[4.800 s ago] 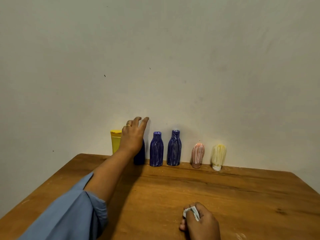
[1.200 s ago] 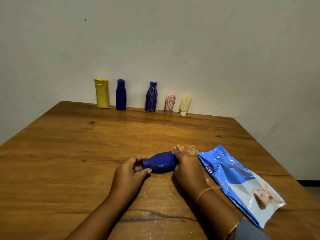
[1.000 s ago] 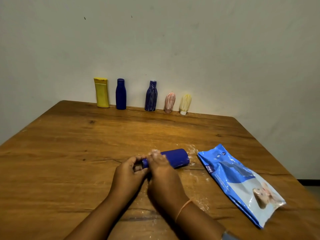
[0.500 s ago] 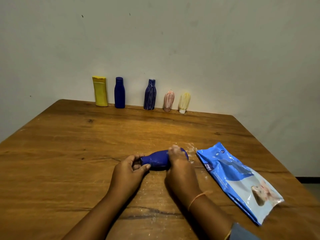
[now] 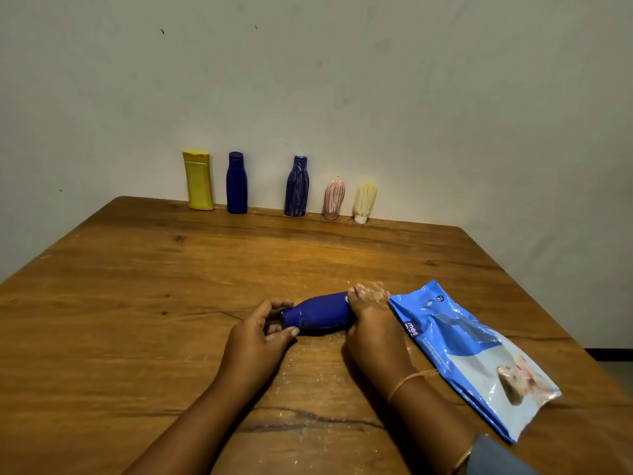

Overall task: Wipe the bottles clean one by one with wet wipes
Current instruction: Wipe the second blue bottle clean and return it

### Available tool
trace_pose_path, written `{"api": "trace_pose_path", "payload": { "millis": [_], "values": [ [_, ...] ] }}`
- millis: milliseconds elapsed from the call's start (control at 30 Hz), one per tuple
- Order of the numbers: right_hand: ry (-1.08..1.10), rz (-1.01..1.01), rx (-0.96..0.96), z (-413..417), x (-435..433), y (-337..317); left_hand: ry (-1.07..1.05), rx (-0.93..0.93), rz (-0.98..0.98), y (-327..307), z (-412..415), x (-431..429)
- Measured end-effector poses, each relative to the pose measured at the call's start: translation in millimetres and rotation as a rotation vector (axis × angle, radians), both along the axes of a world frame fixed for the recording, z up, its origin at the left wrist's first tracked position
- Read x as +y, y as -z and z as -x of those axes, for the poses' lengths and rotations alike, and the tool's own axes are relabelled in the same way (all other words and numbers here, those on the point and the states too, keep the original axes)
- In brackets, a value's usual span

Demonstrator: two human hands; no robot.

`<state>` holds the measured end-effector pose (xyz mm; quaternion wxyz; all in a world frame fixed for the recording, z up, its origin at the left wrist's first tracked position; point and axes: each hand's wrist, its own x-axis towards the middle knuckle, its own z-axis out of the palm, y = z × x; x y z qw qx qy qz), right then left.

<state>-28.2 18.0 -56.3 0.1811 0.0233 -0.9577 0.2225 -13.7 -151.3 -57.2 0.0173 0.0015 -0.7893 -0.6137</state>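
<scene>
Your left hand (image 5: 260, 334) pinches the lying bottle (image 5: 318, 313) by its neck; right hand (image 5: 371, 323) curls over its base, on the table (image 5: 137, 303).

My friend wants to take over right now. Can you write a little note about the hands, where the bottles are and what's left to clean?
Left hand: grips the neck end of the blue bottle, which lies on its side on the table.
Right hand: curled over that bottle's base end; any wipe under it is hidden.
Wipes pack: flat on the table, right of the right hand.
Done, by the look of it: yellow bottle and plain blue bottle, standing at the wall without streaks.
Left: finish this one, then the streaked blue bottle, pink bottle and cream bottle, all white-streaked.
</scene>
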Motion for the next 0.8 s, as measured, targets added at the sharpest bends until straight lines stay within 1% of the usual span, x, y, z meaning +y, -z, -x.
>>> {"api": "trace_pose_path", "payload": {
  "millis": [67, 167, 267, 333, 400, 467, 533, 600, 700, 800],
  "values": [
    [-0.004, 0.016, 0.005, -4, -12, 0, 0.009, 0.015, 0.012, 0, -2, 2],
    [-0.126, 0.022, 0.030, -20, -47, 4, 0.005, 0.029, 0.018, 1, -2, 3],
    [-0.234, -0.059, 0.048, -32, -72, 13, -0.021, 0.044, 0.010, 5, -1, 1],
    [-0.222, -0.128, 0.070, -31, -66, 17, -0.025, 0.027, 0.003, 6, 0, 1],
    [-0.188, -0.146, 0.062, -26, -47, 13, -0.020, -0.015, -0.044, 5, 0, 2],
    [-0.125, -0.098, 0.055, -17, -20, 8, -0.024, -0.039, -0.073, 5, 0, 3],
    [-0.027, -0.055, -0.002, -7, 3, 0, -0.027, -0.037, -0.076, 6, 1, 4],
    [0.012, -0.029, -0.018, -1, 11, -2, -0.034, -0.038, -0.082, 6, 1, 4],
    [-0.023, -0.042, 0.007, -7, -8, 1, -0.037, -0.044, -0.064, 7, 1, 5],
    [-0.155, -0.109, 0.069, -24, -45, 11, -0.037, -0.032, -0.042, 9, 2, 3]
  ]
}}
